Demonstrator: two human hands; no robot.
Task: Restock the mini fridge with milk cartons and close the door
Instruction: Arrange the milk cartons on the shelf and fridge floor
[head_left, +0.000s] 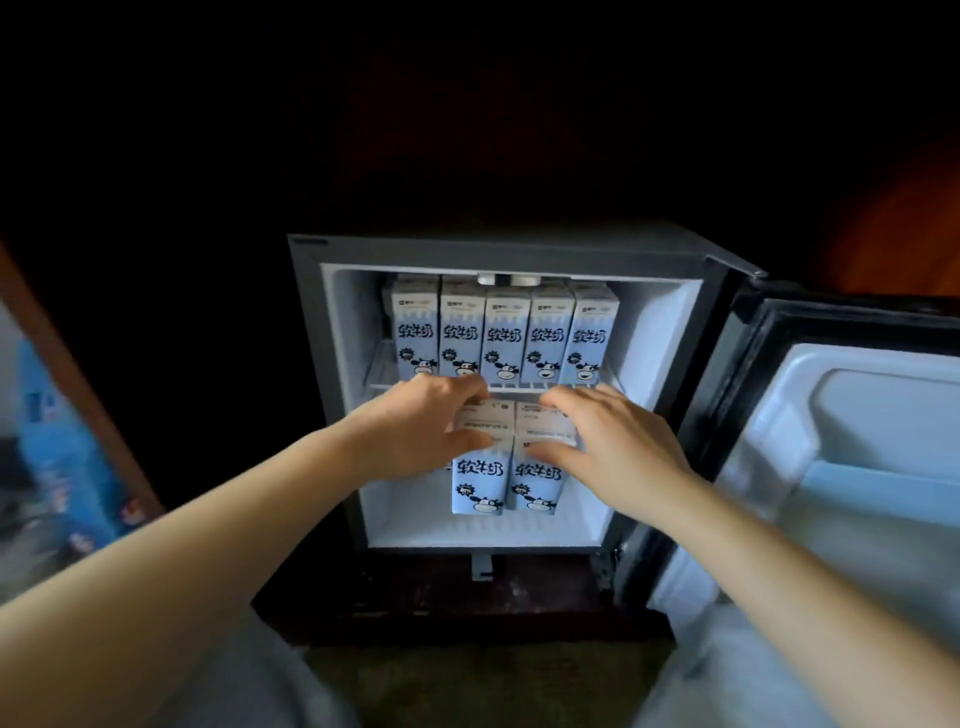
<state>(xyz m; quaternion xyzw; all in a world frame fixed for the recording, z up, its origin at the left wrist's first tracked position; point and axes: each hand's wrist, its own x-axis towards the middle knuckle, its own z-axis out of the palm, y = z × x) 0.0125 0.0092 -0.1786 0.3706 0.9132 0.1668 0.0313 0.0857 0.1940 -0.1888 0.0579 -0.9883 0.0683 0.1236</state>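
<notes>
The left hand (426, 426) is gripping the top of the left carton (478, 480); the right hand (618, 447) is gripping the right carton (537, 483), which is touching it. Both are standing upright in the lower compartment of the mini fridge (306, 364). Five more cartons (506, 338) are lining the shelf (379, 371) above. The door (831, 441) is standing open at right.

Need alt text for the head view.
The left hand and right hand each grip the top of a blue-and-white cardboard milk carton, the left lower carton and right lower carton, side by side on the floor of an open grey mini fridge. Five matching upper cartons line the wire shelf above; the fridge door hangs open at right.
</notes>
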